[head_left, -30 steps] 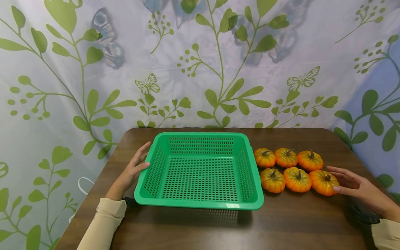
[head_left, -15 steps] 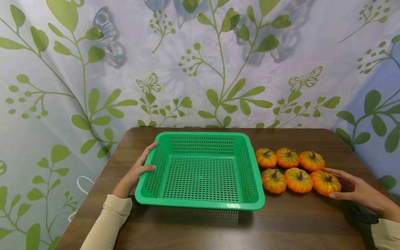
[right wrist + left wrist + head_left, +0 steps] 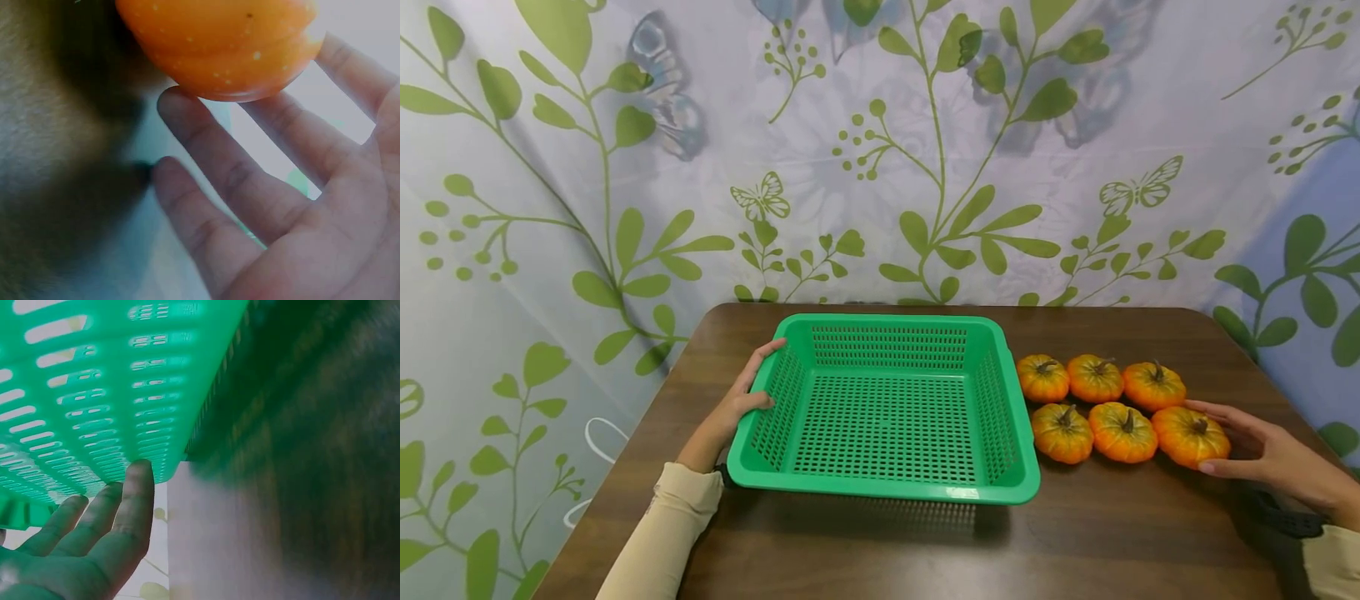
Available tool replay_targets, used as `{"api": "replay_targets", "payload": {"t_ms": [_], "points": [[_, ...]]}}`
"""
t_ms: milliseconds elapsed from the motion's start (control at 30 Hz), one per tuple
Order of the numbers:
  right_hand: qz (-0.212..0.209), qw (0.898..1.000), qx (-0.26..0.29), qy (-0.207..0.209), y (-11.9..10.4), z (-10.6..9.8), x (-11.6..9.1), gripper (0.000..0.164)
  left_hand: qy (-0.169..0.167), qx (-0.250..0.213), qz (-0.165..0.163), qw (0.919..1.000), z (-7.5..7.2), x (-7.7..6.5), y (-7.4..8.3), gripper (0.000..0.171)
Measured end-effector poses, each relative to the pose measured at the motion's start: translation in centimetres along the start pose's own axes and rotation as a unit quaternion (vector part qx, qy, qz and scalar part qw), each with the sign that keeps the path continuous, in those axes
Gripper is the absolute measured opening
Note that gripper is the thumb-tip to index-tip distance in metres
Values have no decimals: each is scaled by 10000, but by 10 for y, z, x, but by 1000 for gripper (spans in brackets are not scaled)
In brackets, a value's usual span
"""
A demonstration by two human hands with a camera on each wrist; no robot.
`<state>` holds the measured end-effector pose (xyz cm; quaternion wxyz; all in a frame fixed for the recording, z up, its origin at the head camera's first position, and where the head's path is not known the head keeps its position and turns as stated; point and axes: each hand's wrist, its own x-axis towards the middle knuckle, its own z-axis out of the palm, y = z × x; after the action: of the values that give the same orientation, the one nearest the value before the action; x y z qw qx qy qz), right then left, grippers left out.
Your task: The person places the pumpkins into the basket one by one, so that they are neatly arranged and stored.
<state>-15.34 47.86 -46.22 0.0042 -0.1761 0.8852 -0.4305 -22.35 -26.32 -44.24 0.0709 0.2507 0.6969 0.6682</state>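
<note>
A green plastic basket [image 3: 883, 490] with slotted walls stands on the table, nothing in it. My left hand [image 3: 733, 408] grips its left rim, thumb and index finger over the edge; in the left wrist view other fingers [image 3: 132, 503] lie along the slotted outer wall [image 3: 94, 419]. To the basket's right, several small orange pumpkins form two rows. My right hand [image 3: 1262, 446] holds the front row's rightmost pumpkin [image 3: 1191, 437] between thumb and fingers. From the right wrist, that pumpkin [image 3: 219, 50] touches some fingertips, while the lowest finger is apart from it.
Beside the held pumpkin are a front-middle pumpkin [image 3: 1123, 433] and a back-right pumpkin [image 3: 1153, 386]. The brown wooden table [image 3: 880, 554] backs onto a leaf-patterned curtain [image 3: 820, 150]. A white cable [image 3: 597, 442] hangs off the left side.
My left hand has moved right onto the basket's rim, its thumb and index finger now over the edge. My right hand has come closer around the rightmost front pumpkin. The basket has barely moved.
</note>
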Motion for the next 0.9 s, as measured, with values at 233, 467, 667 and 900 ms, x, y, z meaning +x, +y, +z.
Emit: {"api": "replay_targets", "payload": {"t_ms": [233, 467, 667, 900], "points": [[-135, 9999, 34, 34, -8, -6, 1, 89, 150, -59, 98, 9998, 2, 2, -3, 96], [-58, 9999, -27, -141, -23, -14, 4, 94, 293, -168, 138, 9993, 4, 4, -6, 98], [-9, 9994, -152, -320, -39, -18, 11, 95, 413, -214, 301, 9985, 7, 5, -9, 99], [9, 9973, -657, -323, -65, -17, 21, 89, 449, -276, 380, 9979, 8, 5, -8, 97]]}}
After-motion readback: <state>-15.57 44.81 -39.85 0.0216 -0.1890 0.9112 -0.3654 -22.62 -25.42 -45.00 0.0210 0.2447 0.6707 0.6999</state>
